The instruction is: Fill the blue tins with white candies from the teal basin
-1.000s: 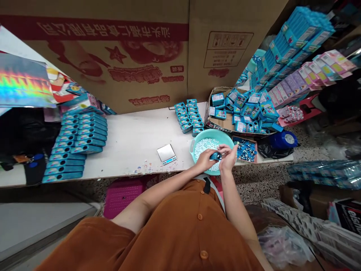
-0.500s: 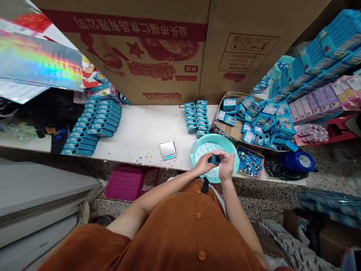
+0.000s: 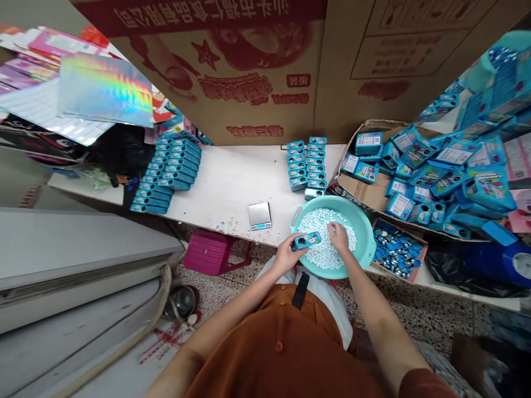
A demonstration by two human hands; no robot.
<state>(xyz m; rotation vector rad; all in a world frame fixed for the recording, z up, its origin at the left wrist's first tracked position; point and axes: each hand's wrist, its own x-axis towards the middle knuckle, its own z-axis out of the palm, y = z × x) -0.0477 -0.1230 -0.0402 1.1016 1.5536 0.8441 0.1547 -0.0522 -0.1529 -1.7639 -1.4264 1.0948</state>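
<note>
One white desk (image 3: 232,177), in front of the person I am watching. One large brown cardboard box (image 3: 257,83) with red print, standing along its far side. One open carton (image 3: 365,190) at the person's right, heaped with blue packs. One stepped stack of blue boxes (image 3: 166,171), far left. One turquoise basin (image 3: 365,232) at the near edge. Two short rows of blue boxes (image 3: 316,162) beyond it. One tray (image 3: 421,260) of shiny blue and silver caps, right beside the basin. One left hand (image 3: 286,255), gripping a small blue box. One right hand (image 3: 341,239), fingertips drawn together in the basin; whether they pinch anything, I cannot tell. One small scale (image 3: 259,214), left of the basin. One small blue box (image 3: 307,241), held over the basin's left side, its dark round spot upward. White pellets (image 3: 321,254), many, inside the basin.
</note>
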